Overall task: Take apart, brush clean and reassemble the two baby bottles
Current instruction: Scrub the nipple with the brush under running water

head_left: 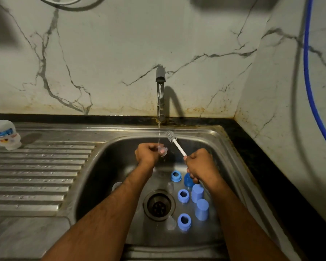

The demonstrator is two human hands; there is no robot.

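Observation:
My left hand grips a small clear silicone teat under the running stream from the tap. My right hand holds a white-handled bottle brush, its bristled head raised to the right of the stream, apart from the teat. On the sink floor lie three blue screw rings, two light blue caps and a darker blue piece partly hidden by my right hand. Clear parts lie near the drain and left of my forearm.
The steel sink has a drain at its middle and a ribbed draining board to the left. A white labelled bottle stands at the board's far left. A blue hose hangs down the right wall.

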